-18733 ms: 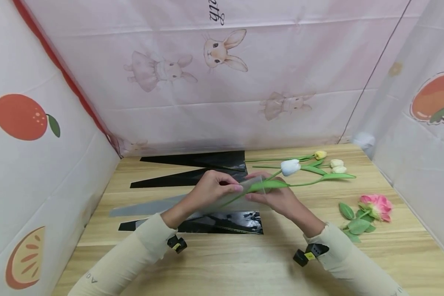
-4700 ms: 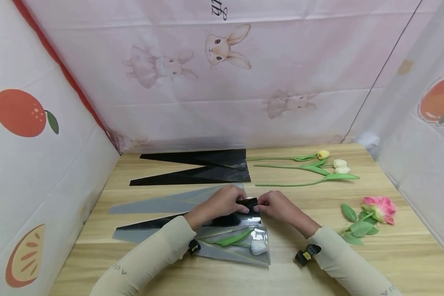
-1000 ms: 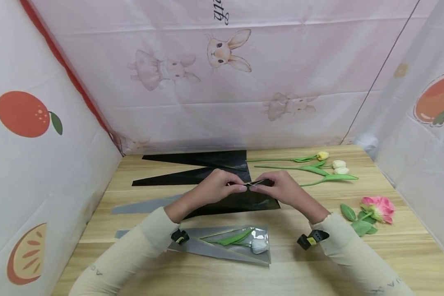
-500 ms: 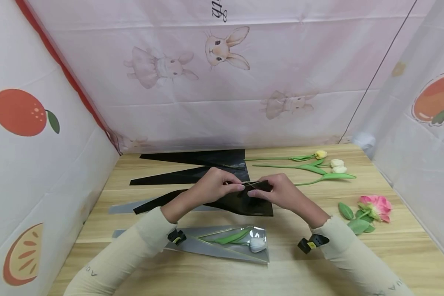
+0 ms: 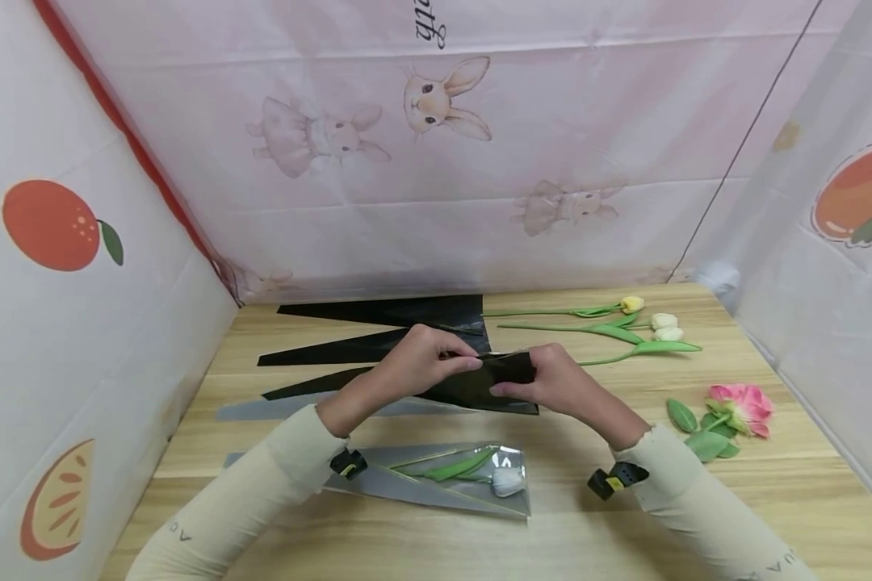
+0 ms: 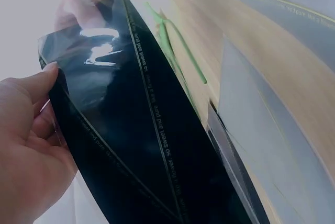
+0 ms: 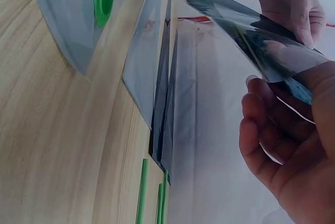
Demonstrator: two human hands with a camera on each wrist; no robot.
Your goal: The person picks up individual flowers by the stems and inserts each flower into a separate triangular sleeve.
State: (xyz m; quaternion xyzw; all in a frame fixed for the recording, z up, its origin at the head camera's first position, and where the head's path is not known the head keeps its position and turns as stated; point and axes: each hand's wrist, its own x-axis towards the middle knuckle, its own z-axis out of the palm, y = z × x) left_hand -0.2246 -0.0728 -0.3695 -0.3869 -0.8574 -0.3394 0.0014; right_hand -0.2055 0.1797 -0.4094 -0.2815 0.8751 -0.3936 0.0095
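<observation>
Above the table my left hand [image 5: 436, 357] pinches the top edge of a black flower sleeve [image 5: 465, 389], thumb in front. At the wide end my right hand [image 5: 558, 382] grips the same sleeve, its thumb on the front face and the other fingers mostly hidden behind. Gold lines and small lettering run along the sleeve [image 6: 120, 103] in the left wrist view. The right wrist view has the sleeve's film [image 7: 251, 35] between both hands. Nearer the front lies a grey sleeve [image 5: 421, 489] with a white tulip [image 5: 508, 482] inside, its bloom at the wide end.
Another grey sleeve [image 5: 262, 406] lies under the held one. Two black sleeves [image 5: 320, 352] are at the back left. Back right lie a yellow tulip [image 5: 632, 304], cream tulips [image 5: 666, 327] and a green stem with a leaf [image 5: 664, 347]. A pink rose [image 5: 743, 410] rests at the right.
The white tulip, handled earlier, now lies sleeved at the front. Both hands have lifted a black sleeve off the table. In the last half second the right fingers have shifted and its face has turned.
</observation>
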